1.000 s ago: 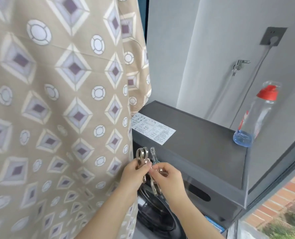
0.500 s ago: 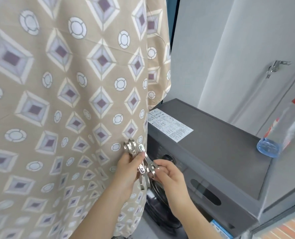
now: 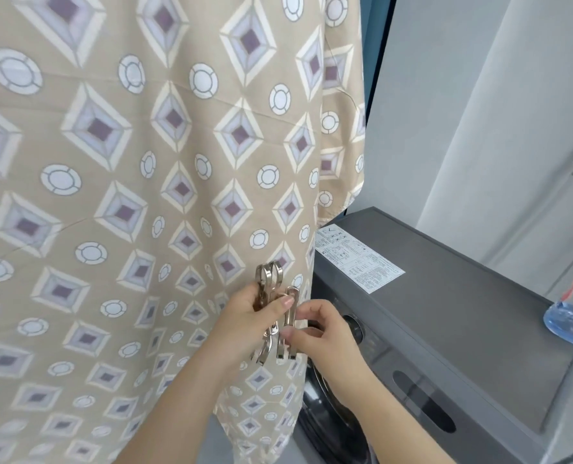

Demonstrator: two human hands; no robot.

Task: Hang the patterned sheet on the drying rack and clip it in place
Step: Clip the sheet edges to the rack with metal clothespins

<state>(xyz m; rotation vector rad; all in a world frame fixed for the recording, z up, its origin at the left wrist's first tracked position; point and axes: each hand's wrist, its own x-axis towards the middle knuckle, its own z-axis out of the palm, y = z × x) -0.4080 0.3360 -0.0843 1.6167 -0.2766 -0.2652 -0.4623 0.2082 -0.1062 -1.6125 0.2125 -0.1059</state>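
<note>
patterned sheet (image 3: 144, 195) runs off the top and left edges; bottle (image 3: 569, 324) cut by the right edge; label (image 3: 358, 259) print too small to read.

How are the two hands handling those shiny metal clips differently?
The left hand grips a bunch of clips, while the right hand pinches a single clip between fingertips. The left hand is seen against the patterned sheet, the right hand against the washing machine. Both hold silvery metal clips and sit close together.
</note>
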